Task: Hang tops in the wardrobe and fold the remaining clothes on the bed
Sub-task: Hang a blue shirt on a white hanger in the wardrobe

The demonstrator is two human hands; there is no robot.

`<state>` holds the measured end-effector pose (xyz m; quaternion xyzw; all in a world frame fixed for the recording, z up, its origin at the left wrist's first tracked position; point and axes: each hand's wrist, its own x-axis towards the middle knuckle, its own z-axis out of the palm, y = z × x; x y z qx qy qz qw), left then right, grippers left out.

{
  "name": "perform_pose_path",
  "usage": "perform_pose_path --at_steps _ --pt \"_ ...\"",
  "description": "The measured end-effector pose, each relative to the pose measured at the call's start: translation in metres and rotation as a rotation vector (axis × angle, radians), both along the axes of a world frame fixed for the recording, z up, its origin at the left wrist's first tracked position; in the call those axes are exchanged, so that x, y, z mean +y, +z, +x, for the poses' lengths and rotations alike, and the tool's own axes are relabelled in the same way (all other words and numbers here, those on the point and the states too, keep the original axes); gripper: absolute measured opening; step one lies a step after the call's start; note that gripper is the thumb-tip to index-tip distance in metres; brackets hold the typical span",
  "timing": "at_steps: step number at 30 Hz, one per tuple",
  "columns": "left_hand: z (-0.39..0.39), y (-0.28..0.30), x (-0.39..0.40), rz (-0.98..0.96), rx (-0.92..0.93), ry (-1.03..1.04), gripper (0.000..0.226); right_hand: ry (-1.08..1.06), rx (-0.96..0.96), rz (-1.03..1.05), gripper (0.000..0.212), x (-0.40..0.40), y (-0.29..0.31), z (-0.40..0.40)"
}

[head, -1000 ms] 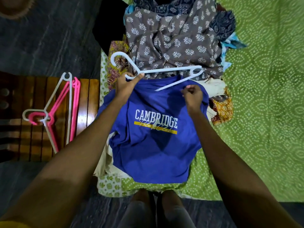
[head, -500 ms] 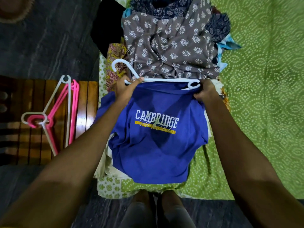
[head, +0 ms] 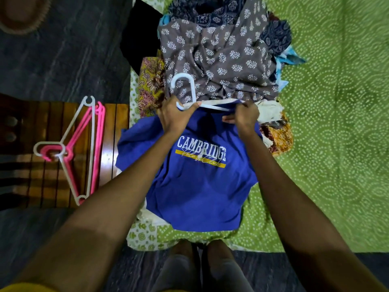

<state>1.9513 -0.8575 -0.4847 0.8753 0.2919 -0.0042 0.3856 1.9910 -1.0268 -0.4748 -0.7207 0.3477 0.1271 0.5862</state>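
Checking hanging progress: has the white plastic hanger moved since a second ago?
Yes. The white plastic hanger has slid into the blue Cambridge T-shirt's neck; its hook now stands nearer upright against the grey printed garment.

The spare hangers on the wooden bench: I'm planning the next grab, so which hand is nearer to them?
Left. The left hand holds the white hanger nearer the spare hangers; the right hand is farther off.

Both forearms are bare all the way back from the fingers (head: 190, 107) to the picture's lower edge; no watch, ring or bracelet shows. A strip of yellow cloth (head: 25, 288) sits at the lower left corner, far behind the fingers. Two bare feet (head: 202, 264) show lowest of all.
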Motion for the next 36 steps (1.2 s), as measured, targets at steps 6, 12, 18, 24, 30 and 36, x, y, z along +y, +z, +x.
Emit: perform_pose_path --at_steps 6,12,18,24,30,36 --pt "-0.020 0.011 -0.010 -0.027 -0.053 0.002 0.058 0.059 -0.061 -0.098 0.023 -0.010 0.011 -0.010" --pt "-0.042 0.047 -0.021 -0.062 -0.105 0.011 0.049 0.296 -0.196 -0.243 0.040 0.002 0.046 -0.043" --pt "-0.072 0.101 -0.022 -0.009 -0.197 -0.067 0.051 0.599 -0.314 -0.635 0.027 -0.010 0.115 -0.069" --pt "-0.107 0.166 -0.022 0.040 -0.240 -0.041 0.052 0.818 -0.494 -0.607 0.033 -0.013 0.175 -0.112" --pt "-0.129 0.228 -0.007 0.048 -0.352 -0.088 0.057 0.612 -0.557 -0.670 0.026 -0.019 0.235 -0.125" --pt "-0.126 0.291 -0.003 0.056 -0.307 -0.138 0.059 0.715 -0.690 -0.712 0.026 -0.003 0.296 -0.122"
